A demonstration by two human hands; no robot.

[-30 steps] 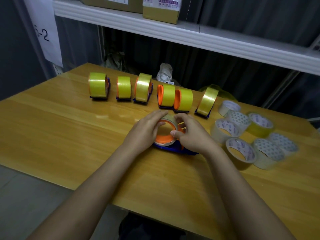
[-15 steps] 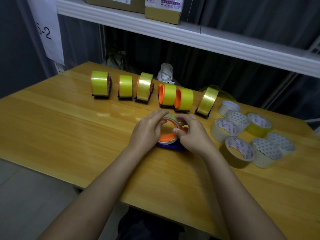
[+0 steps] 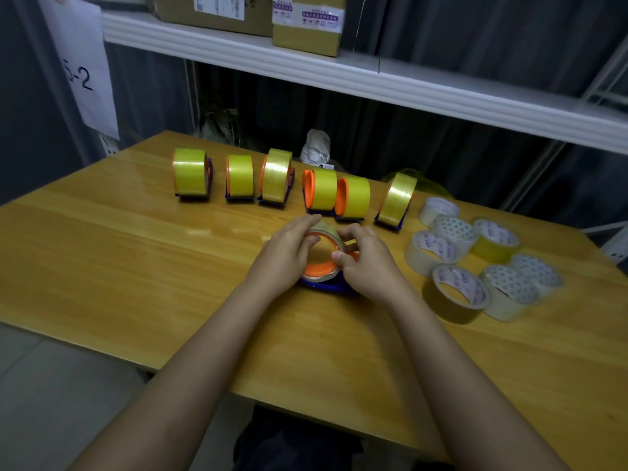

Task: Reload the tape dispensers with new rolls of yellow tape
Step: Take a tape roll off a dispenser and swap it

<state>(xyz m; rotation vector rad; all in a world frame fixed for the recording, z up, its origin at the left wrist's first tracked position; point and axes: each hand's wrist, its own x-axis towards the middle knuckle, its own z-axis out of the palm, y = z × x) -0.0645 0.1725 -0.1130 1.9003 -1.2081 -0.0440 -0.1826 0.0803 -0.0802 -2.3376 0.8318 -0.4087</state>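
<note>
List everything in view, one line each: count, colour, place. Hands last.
Loaded dispensers: six, yellow tape on orange and blue, row along table's far side.
Dispenser in hand: one, blue base, orange hub, table centre.
Loose rolls: seven, pale and yellowish, lying flat at right.
Table: one, wooden.
Shelf: one, white, above.
Boxes: two, brown, on shelf.
Paper sign: one, white, upper left.
Left hand, right hand: both on centre dispenser.

"-2" on hanging paper sheet (image 3: 81,69)
</note>
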